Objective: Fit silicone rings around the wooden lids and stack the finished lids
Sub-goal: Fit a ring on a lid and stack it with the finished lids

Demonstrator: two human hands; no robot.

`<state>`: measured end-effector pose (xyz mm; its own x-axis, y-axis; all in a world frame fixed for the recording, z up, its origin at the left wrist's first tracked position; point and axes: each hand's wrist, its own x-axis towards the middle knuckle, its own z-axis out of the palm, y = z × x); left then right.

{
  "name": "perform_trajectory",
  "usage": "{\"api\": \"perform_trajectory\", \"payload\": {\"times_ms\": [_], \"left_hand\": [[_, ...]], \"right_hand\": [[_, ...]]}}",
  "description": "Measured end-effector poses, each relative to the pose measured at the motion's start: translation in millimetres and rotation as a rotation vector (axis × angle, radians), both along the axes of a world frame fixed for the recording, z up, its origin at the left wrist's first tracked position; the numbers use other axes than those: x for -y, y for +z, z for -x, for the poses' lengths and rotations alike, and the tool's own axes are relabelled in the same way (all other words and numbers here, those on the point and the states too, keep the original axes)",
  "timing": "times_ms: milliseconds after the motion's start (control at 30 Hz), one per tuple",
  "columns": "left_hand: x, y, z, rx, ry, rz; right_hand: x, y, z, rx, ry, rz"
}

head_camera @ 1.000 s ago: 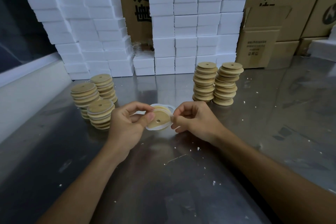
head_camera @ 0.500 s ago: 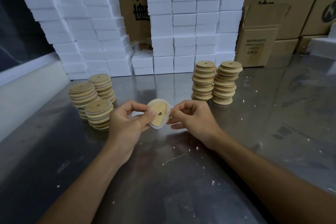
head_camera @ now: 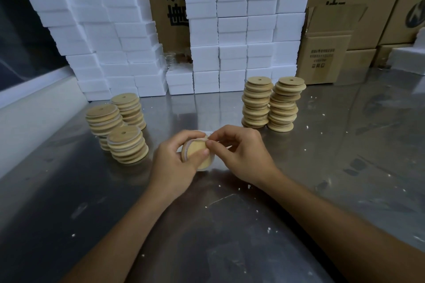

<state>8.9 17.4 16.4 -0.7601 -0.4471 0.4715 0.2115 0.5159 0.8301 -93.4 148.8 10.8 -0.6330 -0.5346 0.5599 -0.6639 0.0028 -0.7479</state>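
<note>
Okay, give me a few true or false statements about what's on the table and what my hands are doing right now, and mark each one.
1. The left hand holds a wooden lid. True.
2. The right hand rests flat on the table. False: its fingers pinch at the lid's upper edge.
3. Three lid stacks stand on the left. True.
4. The two right stacks are shorter than the left ones. False: they are taller.
5. White foam blocks are piled behind the lids. True.
</note>
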Motion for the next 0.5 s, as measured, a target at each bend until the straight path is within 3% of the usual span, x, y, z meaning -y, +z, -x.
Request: {"api": "perform_trajectory", "payload": {"times_ms": [500], "left_hand": [[10.0,2.7,-1.1,0.002,-0.066,0.104]], "right_hand": [[-3.1,10.7,-3.9,0.335,0.104,0.029]]}}
